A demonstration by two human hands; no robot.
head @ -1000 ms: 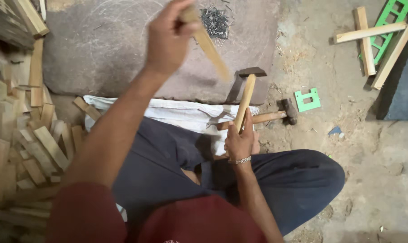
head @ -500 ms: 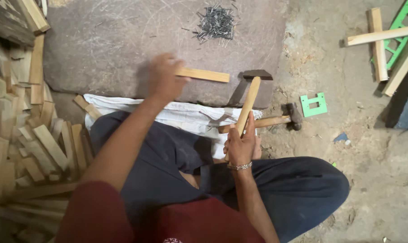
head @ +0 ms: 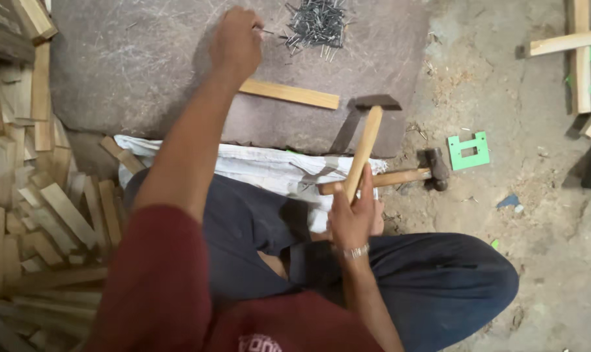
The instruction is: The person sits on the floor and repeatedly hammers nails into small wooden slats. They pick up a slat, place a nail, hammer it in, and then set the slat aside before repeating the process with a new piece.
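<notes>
Head view: left hand (head: 235, 40) reaches to the pile of small dark metal nails (head: 316, 23) at the far edge of the grey stone slab (head: 132, 72), fingers pinched narrow on what looks like one nail (too small to be sure). Right hand (head: 351, 218) grips the wooden-handled hammer (head: 367, 140) upright, head raised over the slab. Pale flat wooden strip (head: 289, 94) lies on the slab between them. Step looks like nail pickup; next would need the nail stood on the strip. Slab's near edge meets white cloth (head: 256, 166); room is open right, stacked wood offcuts (head: 47, 202) crowd left
</notes>
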